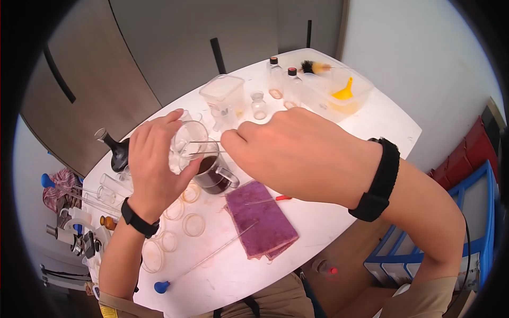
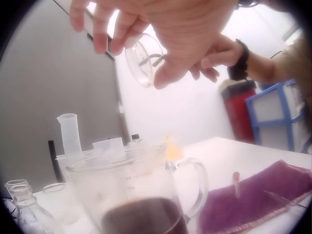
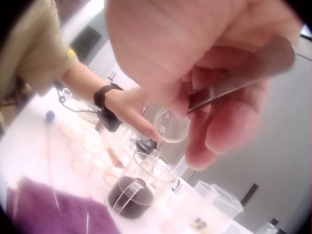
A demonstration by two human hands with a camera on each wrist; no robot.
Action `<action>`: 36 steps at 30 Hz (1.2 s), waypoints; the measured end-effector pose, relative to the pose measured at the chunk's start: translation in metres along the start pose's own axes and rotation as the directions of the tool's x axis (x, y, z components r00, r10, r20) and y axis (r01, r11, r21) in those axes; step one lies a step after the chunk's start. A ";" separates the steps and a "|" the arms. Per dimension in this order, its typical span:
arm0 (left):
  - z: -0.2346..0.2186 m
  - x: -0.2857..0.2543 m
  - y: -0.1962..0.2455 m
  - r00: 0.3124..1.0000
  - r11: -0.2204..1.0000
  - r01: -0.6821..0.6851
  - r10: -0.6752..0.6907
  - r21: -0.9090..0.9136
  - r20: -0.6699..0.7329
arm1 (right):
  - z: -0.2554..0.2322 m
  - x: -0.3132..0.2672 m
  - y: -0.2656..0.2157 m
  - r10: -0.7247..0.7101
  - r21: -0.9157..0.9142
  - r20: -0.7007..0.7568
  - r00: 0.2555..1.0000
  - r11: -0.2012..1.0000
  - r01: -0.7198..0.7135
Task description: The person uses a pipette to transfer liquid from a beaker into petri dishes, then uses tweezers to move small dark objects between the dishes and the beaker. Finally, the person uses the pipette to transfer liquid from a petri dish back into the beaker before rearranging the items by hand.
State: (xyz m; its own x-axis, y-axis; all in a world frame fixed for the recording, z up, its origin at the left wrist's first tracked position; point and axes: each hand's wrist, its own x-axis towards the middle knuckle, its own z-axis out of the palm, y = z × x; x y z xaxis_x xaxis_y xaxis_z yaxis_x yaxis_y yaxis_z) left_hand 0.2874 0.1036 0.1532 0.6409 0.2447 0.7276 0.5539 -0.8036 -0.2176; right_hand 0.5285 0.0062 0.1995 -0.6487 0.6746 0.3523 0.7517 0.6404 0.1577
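My left hand (image 1: 154,159) grips a clear round petri dish (image 1: 192,131) by its edge between thumb and fingers, tilted up above the table. My right hand (image 1: 302,153) pinches metal tweezers (image 3: 243,73), whose two prongs reach into the dish in the head view. A small whitish patch shows inside the dish near the prongs. Below both hands stands a glass measuring jug (image 1: 216,183) with a handle, partly filled with dark liquid. In the left wrist view the dish hangs well above the jug's rim.
A purple cloth (image 1: 262,222) lies right of the jug, with a blue-bulbed glass dropper (image 1: 212,254) across it. Several petri dishes (image 1: 193,225) lie at the left. Farther back are a dark flask (image 1: 119,151), a plastic container (image 1: 222,93), and a tub (image 1: 366,87) holding a yellow funnel (image 1: 344,90).
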 end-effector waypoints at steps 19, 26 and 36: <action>0.002 -0.009 -0.009 0.999 0.999 0.036 -0.036 -0.018 0.009 | 0.032 0.003 -0.010 0.043 0.060 -0.010 0.999 0.997 -0.042; 0.000 -0.008 -0.009 1.000 1.000 0.024 -0.023 -0.005 0.019 | 0.034 -0.001 -0.009 0.067 0.059 0.029 0.997 0.996 -0.069; 0.002 -0.011 -0.012 0.998 0.994 -0.043 0.038 0.102 0.050 | 0.043 -0.001 -0.007 0.104 -0.004 0.025 0.994 0.995 -0.104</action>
State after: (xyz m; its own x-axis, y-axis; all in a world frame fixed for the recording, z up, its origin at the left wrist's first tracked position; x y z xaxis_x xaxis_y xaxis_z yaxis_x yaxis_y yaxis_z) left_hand 0.2753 0.1114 0.1464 0.6873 0.2405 0.6854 0.5771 -0.7538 -0.3142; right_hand 0.5183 0.0167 0.1585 -0.5699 0.7466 0.3433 0.8155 0.5653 0.1242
